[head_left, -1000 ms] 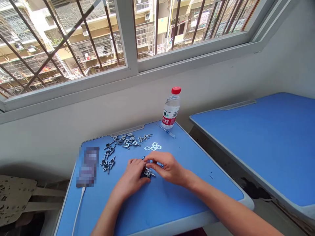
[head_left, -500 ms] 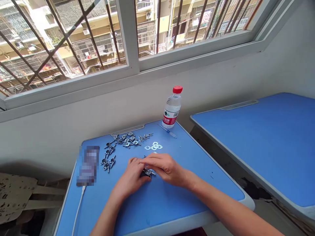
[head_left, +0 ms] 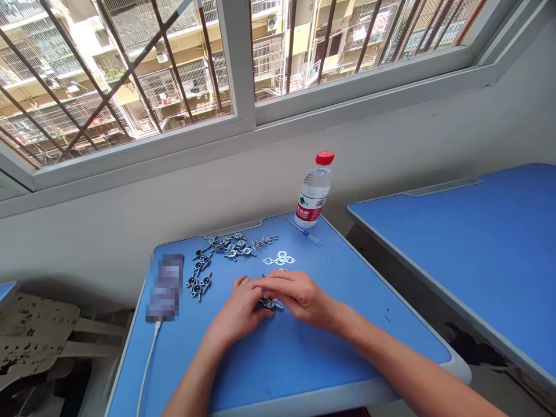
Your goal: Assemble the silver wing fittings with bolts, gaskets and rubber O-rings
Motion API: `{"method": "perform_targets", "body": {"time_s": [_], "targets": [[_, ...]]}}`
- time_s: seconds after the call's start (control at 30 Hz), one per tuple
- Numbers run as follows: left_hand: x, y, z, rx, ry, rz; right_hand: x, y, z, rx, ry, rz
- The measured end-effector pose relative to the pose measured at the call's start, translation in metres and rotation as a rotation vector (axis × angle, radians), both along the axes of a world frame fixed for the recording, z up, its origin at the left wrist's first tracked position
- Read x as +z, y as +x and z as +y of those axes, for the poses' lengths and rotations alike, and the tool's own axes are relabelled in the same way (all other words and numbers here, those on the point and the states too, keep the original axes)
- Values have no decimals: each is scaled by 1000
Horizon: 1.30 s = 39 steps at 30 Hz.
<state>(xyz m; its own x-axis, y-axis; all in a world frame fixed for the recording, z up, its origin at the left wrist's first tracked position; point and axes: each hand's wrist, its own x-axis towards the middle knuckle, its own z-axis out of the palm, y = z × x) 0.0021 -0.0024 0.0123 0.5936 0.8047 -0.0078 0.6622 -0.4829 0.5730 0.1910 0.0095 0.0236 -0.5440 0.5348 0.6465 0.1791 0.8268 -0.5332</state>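
Observation:
My left hand (head_left: pixel 241 308) is closed around a small metal part (head_left: pixel 271 303), low over the blue table. Only part of that piece shows between my hands, with a short stem pointing right. My right hand (head_left: pixel 299 296) arches over the same spot from the right, its fingers bent together and touching my left fingertips. What its fingertips grip is hidden. Just beyond my hands lie several flat metal plates with holes (head_left: pixel 280 259). Farther left is a group of small metal parts with stems (head_left: pixel 232 248), and nearer me are similar parts with black round centres (head_left: pixel 197 284).
A water bottle with a red cap (head_left: pixel 313 191) stands at the table's far corner, beside a thin blue-and-clear tool (head_left: pixel 307 234). At left lies a blurred phone (head_left: pixel 165 288) with a white cable (head_left: pixel 147 365). A second blue table (head_left: pixel 456 243) is to the right, across a gap.
The whole view has shifted slightly, so the scene sits a little farther right. My hands keep nearly the same pose over the metal part.

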Motion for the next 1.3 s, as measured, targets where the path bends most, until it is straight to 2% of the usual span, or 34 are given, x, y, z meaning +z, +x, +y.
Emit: {"method": "perform_targets", "body": {"time_s": [0.3,0.63,0.87,1.07,1.3], "targets": [[10,4,-5,11,22,47,-2,0,0,15,-5,-2],[4,6,-4,34,52,85,6,-10,-8,-50,20,10],[9,7,-7,55,65,106,6,-12,-8,-90,-31,15],[7,7,-8,42,79,58,0,-17,-10,-147,-37,38],[8,6,-6,42,21,27,-9,-17,-8,-79,95,38]]}}
